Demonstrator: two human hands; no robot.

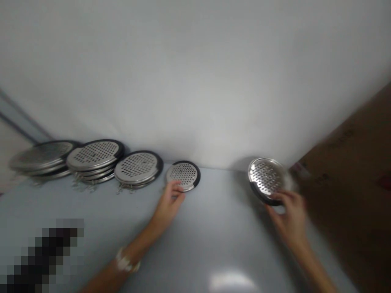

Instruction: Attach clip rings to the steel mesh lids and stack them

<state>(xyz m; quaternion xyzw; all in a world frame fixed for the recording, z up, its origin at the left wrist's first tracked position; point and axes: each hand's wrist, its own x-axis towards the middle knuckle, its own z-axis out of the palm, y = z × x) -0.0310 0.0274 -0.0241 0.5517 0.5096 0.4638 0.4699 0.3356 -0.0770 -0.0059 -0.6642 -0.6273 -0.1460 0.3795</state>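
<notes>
Two hands, left (166, 206) and right (288, 217), on perforated steel discs (265, 176), carton print (340, 140) blurred.

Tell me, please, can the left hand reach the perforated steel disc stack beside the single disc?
Probably yes: the left hand is at the single disc, close to that stack, nothing visible between.

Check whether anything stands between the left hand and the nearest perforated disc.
Nothing visible does: the left hand already touches the near edge of the perforated disc, with only bare tabletop behind it.
</notes>
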